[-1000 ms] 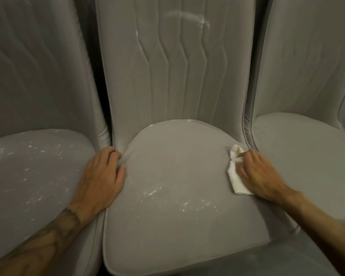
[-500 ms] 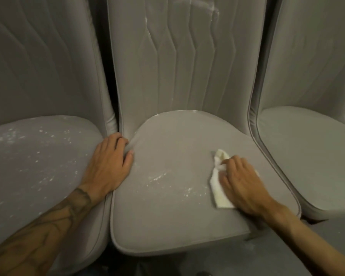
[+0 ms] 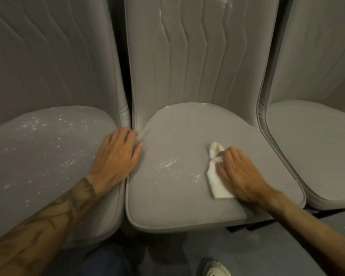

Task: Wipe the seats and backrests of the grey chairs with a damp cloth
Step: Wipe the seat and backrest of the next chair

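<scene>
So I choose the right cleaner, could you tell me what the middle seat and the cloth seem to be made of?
Middle seat: probably matte grey suede-like fabric, no shine, piped edge. Cloth: likely white cotton, bunching into soft folds under the right hand.

I see three grey padded chairs side by side; the left seat and middle seat are flecked with white specks; a bunched white cloth lies right of centre on the middle seat.

Right hand pressed a white cloth on the middle seat; left hand lay flat at its edge, white specks between them.
</scene>
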Motion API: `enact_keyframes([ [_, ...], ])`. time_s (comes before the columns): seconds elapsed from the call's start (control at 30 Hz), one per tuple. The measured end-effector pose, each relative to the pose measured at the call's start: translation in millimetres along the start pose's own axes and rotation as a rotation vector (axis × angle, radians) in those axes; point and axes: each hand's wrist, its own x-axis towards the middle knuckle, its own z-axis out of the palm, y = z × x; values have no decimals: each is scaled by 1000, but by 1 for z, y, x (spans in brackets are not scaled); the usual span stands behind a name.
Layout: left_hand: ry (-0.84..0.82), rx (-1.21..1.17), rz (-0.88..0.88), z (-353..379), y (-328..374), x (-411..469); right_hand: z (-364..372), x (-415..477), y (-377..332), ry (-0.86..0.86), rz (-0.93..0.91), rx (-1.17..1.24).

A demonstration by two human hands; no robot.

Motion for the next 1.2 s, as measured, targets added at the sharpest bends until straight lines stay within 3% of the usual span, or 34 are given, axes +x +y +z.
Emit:
enact_keyframes([
  [0.1, -12, 30, -69, -6, -5, -32, -2, 9, 1, 5, 141, -87],
  [0.3, -37, -29, -124, -3, -4, -47, 5, 10, -55, -45, -120, -20],
  [0.5, -23, -48, -152, 2, -4, -48, 6, 18, -64, -75, 146, -165],
  [0.6, -37, -27, -146, 1, -2, -48, 15, 12, -113, 4, 25, -21],
  [0.7, -46, -18, -147, -1, -2, -49, 9, 14, -97, 5, -64, -24],
  [0.8, -50, -12, -152, 0, -2, -50, 5, 21, -59, -70, 141, -147],
  [0.87, -46, -3, -151, 0, -2, -50, 6, 22, -71, -40, 269, -144],
  [0.97, -42, 9, -155, 0, -1, -49, 19, 15, -133, 18, 57, -15],
  [1.07, -52, 17, -153, -1, -1, -50, 17, 10, -135, 30, -118, 59],
  [1.2, -48, 5, -158, 0, -1, -50, 16, 30, -92, -22, 64, -45],
])
